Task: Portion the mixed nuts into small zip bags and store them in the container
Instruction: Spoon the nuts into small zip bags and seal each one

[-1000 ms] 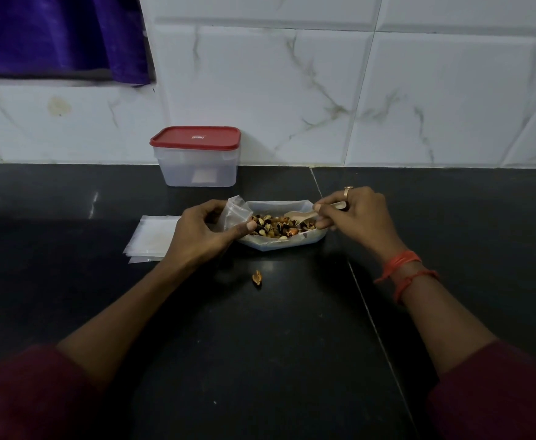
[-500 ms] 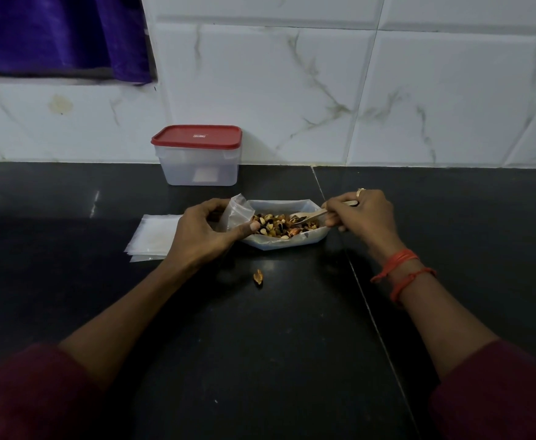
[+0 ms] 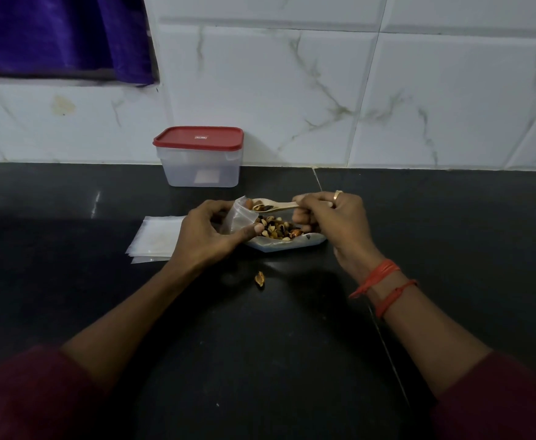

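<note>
Black countertop, white marble-look tiled wall, purple curtain at upper left

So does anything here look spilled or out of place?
One stray nut lies alone on the black counter, in front of the tray of mixed nuts, apparently dropped. The red-lidded container is shut and upright; nothing else looks odd.

Container behind nut tray
</note>
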The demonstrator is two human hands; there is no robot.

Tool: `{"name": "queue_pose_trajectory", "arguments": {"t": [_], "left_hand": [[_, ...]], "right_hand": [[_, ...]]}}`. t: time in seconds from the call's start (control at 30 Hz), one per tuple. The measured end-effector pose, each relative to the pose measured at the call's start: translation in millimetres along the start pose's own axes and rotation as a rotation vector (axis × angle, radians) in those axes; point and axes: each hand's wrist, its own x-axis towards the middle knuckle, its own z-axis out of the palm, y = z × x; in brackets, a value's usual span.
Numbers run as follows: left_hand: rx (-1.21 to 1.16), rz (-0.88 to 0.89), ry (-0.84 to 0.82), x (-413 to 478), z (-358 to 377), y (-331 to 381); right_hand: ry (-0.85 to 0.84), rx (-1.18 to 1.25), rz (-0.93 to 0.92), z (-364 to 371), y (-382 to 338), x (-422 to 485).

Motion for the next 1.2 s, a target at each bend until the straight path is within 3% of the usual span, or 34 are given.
{"name": "queue_pose_trajectory", "arguments": {"t": [0.17, 0.33, 0.4, 0.57, 0.7, 0.8, 0.93, 1.2], "left_hand": [[-0.011, 0.008, -0.003, 1, -1, -3], [-0.064, -0.017, 0.007, 3, -2, 0], [-0.08, -0.01, 0.012, 2, -2, 1], [-0.17, -0.016, 0.011, 0, -3, 7], [-0.308, -0.035, 0.086, -1, -6, 11], [-0.193, -0.015, -0.036, 1, -7, 11], [-0.192, -0.019, -0.04, 3, -12, 9], [-0.133, -0.011, -0.05, 2, -9, 5]], "right_hand": [[-0.07, -0.077, -0.111, 17, 8, -12], [-0.157, -0.376, -0.62, 10, 6, -15], [-0.135, -0.378, -0.688, 7, 6, -13], [-0.083, -0.296, -0.643, 4, 4, -10], [0.135, -0.164, -0.546, -4, -1, -1], [0.221, -0.356, -0.595, -15, 1, 7], [0.135, -0.653, -0.678, -22, 7, 11], [0.145, -0.783, -0.551, -26, 15, 19]]}}
